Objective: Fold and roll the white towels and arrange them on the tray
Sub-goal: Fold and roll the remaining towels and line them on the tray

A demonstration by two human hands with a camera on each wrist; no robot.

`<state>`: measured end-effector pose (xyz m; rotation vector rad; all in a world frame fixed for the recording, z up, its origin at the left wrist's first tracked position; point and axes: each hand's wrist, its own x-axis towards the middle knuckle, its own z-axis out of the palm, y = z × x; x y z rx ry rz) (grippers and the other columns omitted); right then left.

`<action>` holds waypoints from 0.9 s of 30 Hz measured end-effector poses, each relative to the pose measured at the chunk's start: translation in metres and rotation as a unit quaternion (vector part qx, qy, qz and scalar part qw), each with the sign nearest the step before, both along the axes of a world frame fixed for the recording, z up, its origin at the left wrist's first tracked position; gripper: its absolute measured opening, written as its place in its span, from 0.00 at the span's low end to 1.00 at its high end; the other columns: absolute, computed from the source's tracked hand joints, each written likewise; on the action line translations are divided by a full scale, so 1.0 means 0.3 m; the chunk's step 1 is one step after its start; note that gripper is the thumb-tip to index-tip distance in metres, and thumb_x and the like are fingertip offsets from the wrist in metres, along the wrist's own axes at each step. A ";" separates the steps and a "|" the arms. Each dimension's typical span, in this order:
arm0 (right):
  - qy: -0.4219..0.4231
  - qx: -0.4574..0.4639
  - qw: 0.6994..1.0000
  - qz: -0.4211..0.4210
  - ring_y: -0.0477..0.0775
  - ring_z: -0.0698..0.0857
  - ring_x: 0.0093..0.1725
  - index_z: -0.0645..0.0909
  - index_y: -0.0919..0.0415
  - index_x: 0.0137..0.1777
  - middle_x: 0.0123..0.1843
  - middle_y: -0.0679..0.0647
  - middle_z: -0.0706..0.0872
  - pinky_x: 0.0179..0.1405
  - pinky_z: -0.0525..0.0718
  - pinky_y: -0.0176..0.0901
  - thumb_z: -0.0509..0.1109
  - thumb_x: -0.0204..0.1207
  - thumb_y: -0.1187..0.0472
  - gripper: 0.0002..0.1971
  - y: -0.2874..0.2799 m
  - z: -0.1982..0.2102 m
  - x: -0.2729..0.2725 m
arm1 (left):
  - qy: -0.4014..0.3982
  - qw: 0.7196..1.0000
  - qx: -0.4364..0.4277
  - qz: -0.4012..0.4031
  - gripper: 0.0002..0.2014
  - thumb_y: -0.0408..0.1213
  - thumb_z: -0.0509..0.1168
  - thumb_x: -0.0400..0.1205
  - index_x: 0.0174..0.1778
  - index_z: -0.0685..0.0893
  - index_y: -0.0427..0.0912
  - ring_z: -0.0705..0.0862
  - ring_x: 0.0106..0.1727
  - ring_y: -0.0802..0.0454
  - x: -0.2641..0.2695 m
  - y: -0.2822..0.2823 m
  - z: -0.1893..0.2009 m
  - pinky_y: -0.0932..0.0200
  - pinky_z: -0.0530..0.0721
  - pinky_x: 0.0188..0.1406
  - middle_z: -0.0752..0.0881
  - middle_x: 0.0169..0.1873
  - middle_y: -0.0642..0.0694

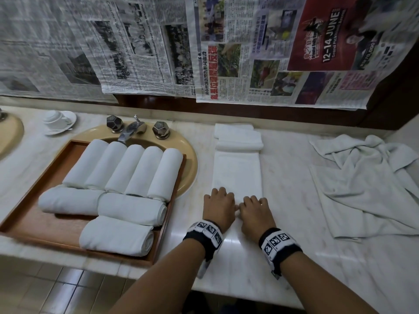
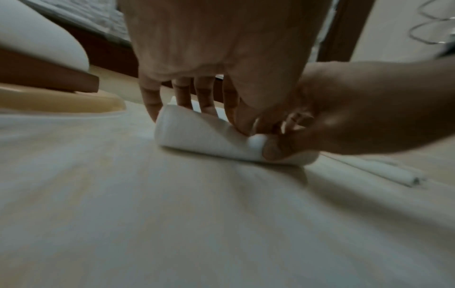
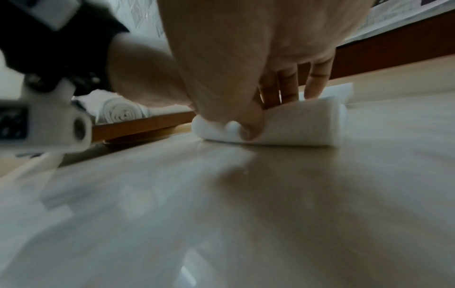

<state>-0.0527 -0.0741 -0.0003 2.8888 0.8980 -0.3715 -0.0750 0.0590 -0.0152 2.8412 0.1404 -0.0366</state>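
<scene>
A marble counter (image 1: 294, 257) holds a wooden tray (image 1: 34, 225) with eight rolled towels (image 1: 122, 168). Right of it lies a folded towel strip (image 1: 237, 171); left hand (image 1: 218, 208) and right hand (image 1: 256, 213), fingers curled, grip its rolled near end.

Marble counter (image 1: 294, 257) bears towels (image 1: 238, 171), tray (image 1: 45, 232), cup (image 1: 55, 120).
</scene>
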 end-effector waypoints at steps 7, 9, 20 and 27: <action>0.208 -0.011 0.978 -0.030 0.56 0.80 0.60 0.81 0.53 0.55 0.60 0.51 0.83 0.60 0.72 0.48 0.60 0.79 0.53 0.10 -0.022 0.013 0.013 | -0.051 0.988 0.019 -0.146 0.12 0.39 0.78 0.67 0.39 0.81 0.47 0.78 0.41 0.46 -0.192 0.019 -0.100 0.50 0.76 0.42 0.79 0.37 0.50; 0.224 0.046 0.971 -0.071 0.54 0.82 0.53 0.80 0.51 0.53 0.57 0.50 0.84 0.49 0.77 0.44 0.65 0.77 0.53 0.08 -0.038 0.004 -0.001 | -0.021 0.987 0.034 -0.157 0.11 0.37 0.77 0.66 0.37 0.80 0.47 0.78 0.40 0.46 -0.195 0.022 -0.104 0.51 0.74 0.40 0.79 0.36 0.50; -0.010 0.073 0.997 0.028 0.59 0.81 0.43 0.84 0.58 0.42 0.42 0.54 0.83 0.41 0.79 0.50 0.78 0.57 0.69 0.14 -0.067 -0.050 -0.115 | 0.159 0.981 0.054 -0.094 0.13 0.47 0.62 0.83 0.58 0.85 0.46 0.75 0.63 0.44 -0.025 0.005 0.030 0.42 0.72 0.62 0.82 0.58 0.44; 0.133 -0.009 0.990 -0.051 0.55 0.72 0.68 0.81 0.48 0.66 0.64 0.51 0.78 0.66 0.66 0.55 0.59 0.81 0.53 0.17 -0.009 0.046 0.046 | -0.018 0.989 0.047 -0.138 0.10 0.34 0.74 0.67 0.41 0.82 0.45 0.78 0.41 0.45 -0.126 -0.016 -0.032 0.50 0.78 0.41 0.80 0.39 0.48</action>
